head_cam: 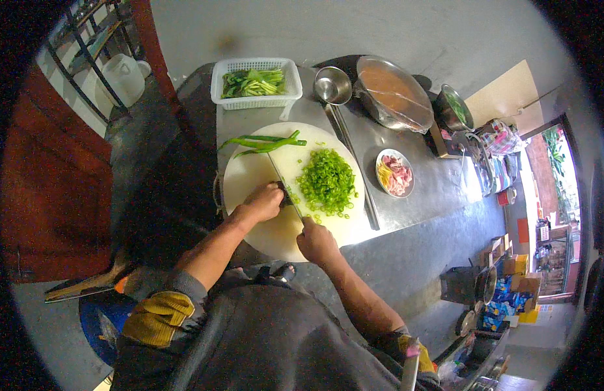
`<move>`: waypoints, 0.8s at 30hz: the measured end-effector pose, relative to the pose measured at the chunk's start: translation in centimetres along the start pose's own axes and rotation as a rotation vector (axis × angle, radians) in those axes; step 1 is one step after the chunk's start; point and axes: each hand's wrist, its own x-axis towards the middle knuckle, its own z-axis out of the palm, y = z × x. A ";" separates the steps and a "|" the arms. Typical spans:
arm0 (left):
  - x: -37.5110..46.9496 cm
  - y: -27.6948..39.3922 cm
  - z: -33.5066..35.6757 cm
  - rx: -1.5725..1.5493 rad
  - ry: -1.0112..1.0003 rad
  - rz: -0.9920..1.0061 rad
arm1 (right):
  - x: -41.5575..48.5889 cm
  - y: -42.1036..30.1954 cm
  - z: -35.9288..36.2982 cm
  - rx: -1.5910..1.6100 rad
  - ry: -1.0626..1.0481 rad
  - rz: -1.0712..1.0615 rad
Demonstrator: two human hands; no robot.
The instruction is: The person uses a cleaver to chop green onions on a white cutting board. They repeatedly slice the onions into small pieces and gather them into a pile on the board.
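Observation:
On a round white cutting board (255, 234), my right hand (319, 243) grips the handle end of a knife (284, 182), whose blade points away from me. My left hand (263, 200) is curled against the near part of the blade's left side; whether it holds anything is hidden. To the right of the blade lies a pile of sliced green peppers (328, 181), with loose rings around it. Several long whole green peppers (267, 142) rest at the board's far edge, by the knife's tip.
Beyond the board stand a white plastic basket of leafy greens (257, 102), a long-handled metal ladle (333, 86) and a plastic-covered metal pot (394, 93). A plate of sliced meat and yellow strips (394, 173) sits on the metal table (429, 190) at right.

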 end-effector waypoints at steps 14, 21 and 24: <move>0.3 -1.1 0.6 -0.002 -0.128 -0.145 | 1.5 -0.5 0.0 0.028 -0.087 -0.003; 0.1 -1.8 1.7 -0.129 -0.074 -0.172 | 1.4 -0.7 -0.7 0.076 0.029 -0.069; 0.1 -2.4 2.2 -0.062 -0.040 -0.213 | 1.4 -1.0 -0.7 0.058 -0.125 -0.009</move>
